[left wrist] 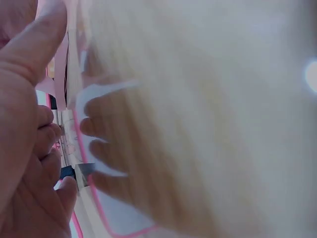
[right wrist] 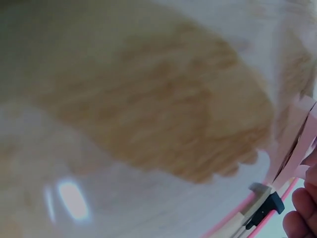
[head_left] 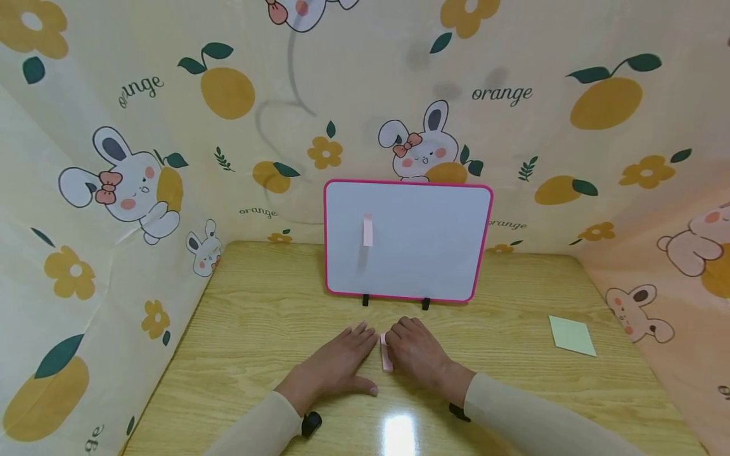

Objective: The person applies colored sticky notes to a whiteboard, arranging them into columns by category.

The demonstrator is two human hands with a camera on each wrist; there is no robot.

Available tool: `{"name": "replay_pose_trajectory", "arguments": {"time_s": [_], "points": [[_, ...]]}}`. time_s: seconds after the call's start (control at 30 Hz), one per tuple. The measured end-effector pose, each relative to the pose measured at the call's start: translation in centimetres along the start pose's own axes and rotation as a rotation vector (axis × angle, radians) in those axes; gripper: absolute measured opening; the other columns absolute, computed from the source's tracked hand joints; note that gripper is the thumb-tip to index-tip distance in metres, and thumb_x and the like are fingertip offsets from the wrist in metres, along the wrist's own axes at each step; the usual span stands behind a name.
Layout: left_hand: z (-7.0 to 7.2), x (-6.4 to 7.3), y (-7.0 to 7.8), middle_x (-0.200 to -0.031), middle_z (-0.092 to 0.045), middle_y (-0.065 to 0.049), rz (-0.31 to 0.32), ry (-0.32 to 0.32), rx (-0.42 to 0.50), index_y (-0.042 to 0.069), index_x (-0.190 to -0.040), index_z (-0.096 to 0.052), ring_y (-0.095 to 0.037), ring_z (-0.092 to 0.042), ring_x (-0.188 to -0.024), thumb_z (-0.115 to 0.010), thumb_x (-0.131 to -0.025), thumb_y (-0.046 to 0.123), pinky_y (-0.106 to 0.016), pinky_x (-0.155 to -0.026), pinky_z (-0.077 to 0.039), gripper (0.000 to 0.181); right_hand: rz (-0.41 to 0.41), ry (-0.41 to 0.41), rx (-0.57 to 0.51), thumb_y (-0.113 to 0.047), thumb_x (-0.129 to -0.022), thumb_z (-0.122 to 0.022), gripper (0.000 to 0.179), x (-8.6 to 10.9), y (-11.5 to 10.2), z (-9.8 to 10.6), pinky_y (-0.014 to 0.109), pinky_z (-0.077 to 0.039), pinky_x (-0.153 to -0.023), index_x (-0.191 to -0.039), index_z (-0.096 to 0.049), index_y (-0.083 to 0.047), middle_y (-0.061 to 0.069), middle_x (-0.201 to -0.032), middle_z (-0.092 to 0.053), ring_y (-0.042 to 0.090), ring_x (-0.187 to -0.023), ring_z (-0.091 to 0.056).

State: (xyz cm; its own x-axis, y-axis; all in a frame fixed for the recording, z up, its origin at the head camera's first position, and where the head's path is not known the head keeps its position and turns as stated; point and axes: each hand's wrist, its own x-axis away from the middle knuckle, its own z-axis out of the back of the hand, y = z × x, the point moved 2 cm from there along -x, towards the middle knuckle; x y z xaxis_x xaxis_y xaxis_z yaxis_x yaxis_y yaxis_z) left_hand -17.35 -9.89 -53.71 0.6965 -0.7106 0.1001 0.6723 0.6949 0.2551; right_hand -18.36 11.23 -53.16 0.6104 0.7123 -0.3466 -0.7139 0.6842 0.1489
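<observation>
A narrow pink paper strip (head_left: 386, 358) lies on the wooden table in front of the whiteboard, between my two hands. My right hand (head_left: 419, 354) has its fingers curled at the strip's upper right side and pinches it; the fingertips are mostly hidden in the head view. In the right wrist view the pink strip (right wrist: 292, 153) looks raised beside the curled fingers (right wrist: 302, 208). Palm down, my left hand (head_left: 342, 362) rests on the table with nearly straight fingers, their tips close to the strip's left edge. Its thumb points toward the strip's lower end.
A whiteboard (head_left: 422, 253) with a pink frame stands upright on black feet (head_left: 426, 304) behind my hands. Another pink strip (head_left: 367, 230) is stuck on its left part. A pale green sticky note (head_left: 572, 335) lies at the right. Printed cloth (head_left: 365, 82) surrounds the table (head_left: 251, 304).
</observation>
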Motion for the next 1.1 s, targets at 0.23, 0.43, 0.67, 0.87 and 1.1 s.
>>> {"name": "replay_pose_trajectory", "arguments": {"time_s": [0.23, 0.43, 0.67, 0.87, 1.1], "points": [[0.2, 1.6, 1.2, -0.171, -0.036, -0.008, -0.105, 0.015, -0.079, 0.007, -0.164, -0.037, -0.027, -0.028, -0.161, -0.053, -0.102, 0.065, -0.045, -0.131, -0.028, 0.087, -0.028, -0.037, -0.018, -0.015, -0.092, -0.080, 0.013, -0.1, 0.1, 0.3, 0.034, -0.053, -0.086, -0.093, -0.067, -0.016, -0.003, -0.098, -0.070, 0.017, -0.096, -0.060], [-0.2, 1.6, 2.1, -0.171, -0.035, -0.007, -0.175, 0.052, -0.163, 0.009, -0.164, -0.038, -0.027, -0.033, -0.159, -0.049, -0.103, 0.066, -0.045, -0.128, -0.034, 0.084, -0.011, 0.016, -0.023, -0.021, -0.089, -0.084, 0.018, -0.1, 0.1, 0.0, 0.033, -0.051, -0.079, -0.088, -0.066, -0.017, -0.004, -0.091, -0.068, 0.017, -0.090, -0.058], [-0.7, 1.3, 2.1, -0.171, -0.034, -0.008, -0.178, 0.046, -0.177, 0.008, -0.164, -0.039, -0.025, -0.031, -0.160, -0.049, -0.102, 0.067, -0.043, -0.129, -0.034, 0.085, -0.011, 0.032, -0.005, -0.020, -0.091, -0.082, 0.018, -0.3, 0.2, -0.1, 0.034, -0.050, -0.077, -0.086, -0.065, -0.015, -0.002, -0.089, -0.068, 0.018, -0.088, -0.058], [-0.5, 1.3, 2.3, -0.172, -0.033, -0.009, -0.185, 0.034, -0.147, 0.005, -0.164, -0.036, -0.025, -0.031, -0.160, -0.053, -0.102, 0.066, -0.041, -0.130, -0.032, 0.088, -0.026, -0.011, 0.031, -0.016, -0.091, -0.077, 0.013, -0.8, 0.9, -0.2, 0.037, -0.053, -0.081, -0.089, -0.065, -0.013, 0.001, -0.093, -0.070, 0.021, -0.092, -0.059], [-0.1, 1.2, 2.4, -0.171, -0.035, -0.007, -0.164, -0.001, -0.135, 0.006, -0.164, -0.037, -0.023, -0.032, -0.159, -0.053, -0.101, 0.066, -0.041, -0.129, -0.033, 0.089, -0.050, -0.075, 0.041, -0.005, -0.087, -0.081, 0.017, -1.2, 1.8, -0.6, 0.045, -0.058, -0.097, -0.098, -0.068, -0.009, 0.004, -0.102, -0.071, 0.025, -0.102, -0.062]]}}
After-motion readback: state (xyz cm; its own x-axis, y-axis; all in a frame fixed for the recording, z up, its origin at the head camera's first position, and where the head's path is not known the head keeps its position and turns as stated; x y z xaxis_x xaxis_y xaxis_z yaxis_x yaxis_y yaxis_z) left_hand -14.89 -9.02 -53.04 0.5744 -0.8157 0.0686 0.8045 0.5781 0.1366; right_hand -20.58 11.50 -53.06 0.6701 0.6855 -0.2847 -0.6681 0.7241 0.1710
